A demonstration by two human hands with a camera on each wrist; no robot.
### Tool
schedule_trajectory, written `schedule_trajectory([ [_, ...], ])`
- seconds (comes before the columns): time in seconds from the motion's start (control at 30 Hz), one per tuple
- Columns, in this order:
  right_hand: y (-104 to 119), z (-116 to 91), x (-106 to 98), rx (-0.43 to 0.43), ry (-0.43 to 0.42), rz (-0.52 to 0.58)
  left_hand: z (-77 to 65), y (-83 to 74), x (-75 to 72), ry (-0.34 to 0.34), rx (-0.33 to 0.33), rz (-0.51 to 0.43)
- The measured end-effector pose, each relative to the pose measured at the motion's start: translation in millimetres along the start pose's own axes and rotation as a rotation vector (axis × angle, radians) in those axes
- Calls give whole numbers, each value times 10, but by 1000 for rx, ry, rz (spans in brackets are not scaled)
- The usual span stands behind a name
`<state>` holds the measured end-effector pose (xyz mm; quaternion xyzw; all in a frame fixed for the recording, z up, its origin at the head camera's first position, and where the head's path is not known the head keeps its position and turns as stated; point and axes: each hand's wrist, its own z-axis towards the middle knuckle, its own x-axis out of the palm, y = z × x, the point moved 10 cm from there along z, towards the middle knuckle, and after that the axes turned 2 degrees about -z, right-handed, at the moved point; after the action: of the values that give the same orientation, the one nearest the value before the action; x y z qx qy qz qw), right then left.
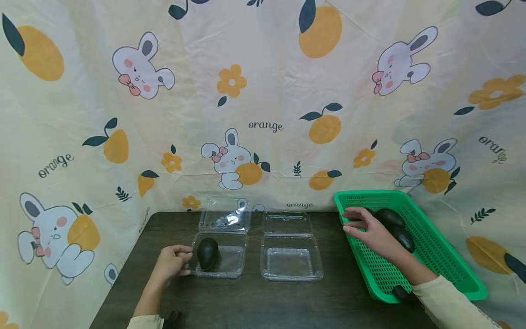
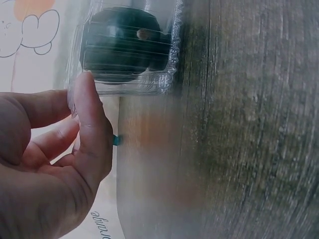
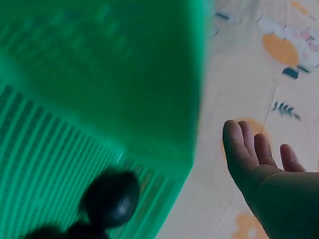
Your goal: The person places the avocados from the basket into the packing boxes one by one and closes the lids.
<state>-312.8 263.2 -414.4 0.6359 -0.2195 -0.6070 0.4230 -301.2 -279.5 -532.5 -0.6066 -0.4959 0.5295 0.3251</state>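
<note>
My left hand [image 1: 171,263] pinches the left edge of a clear plastic clamshell box [image 1: 231,256], thumb and fingertip at its rim in the left wrist view. One dark green avocado [image 1: 207,254] lies in that box's base, towards the left side; its lid stands open at the back. A second clamshell box [image 1: 291,262], also with its lid open, sits to the right with nothing in it. Over the left rim of the green basket [image 1: 445,256] is my right hand [image 1: 371,234], fingers extended and holding nothing. Several dark avocados [image 1: 390,218] lie in the basket, partly hidden behind this hand.
A dark wooden table [image 1: 255,306] carries the boxes and basket. Right behind it hangs a pale curtain [image 1: 271,100] printed with rabbits and oranges. The basket's raised walls stand at the right, near the right forearm.
</note>
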Motion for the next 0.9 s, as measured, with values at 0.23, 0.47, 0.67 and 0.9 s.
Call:
schedule_trajectory([
  [0.23, -187, -26, -269, 55, -5, -78, -1, -9, 7, 4, -2, 1],
  [0.47, -437, -2, -498, 130, -16, -140, 4, -2, 4, 6, -6, 0],
  [0.67, -685, -6, -638, 201, 24, -191, 14, -5, 4, 11, 1, -4],
  [0.9, -1072, -47, -819, 322, 59, -236, 9, 2, 3, 16, 1, 1],
])
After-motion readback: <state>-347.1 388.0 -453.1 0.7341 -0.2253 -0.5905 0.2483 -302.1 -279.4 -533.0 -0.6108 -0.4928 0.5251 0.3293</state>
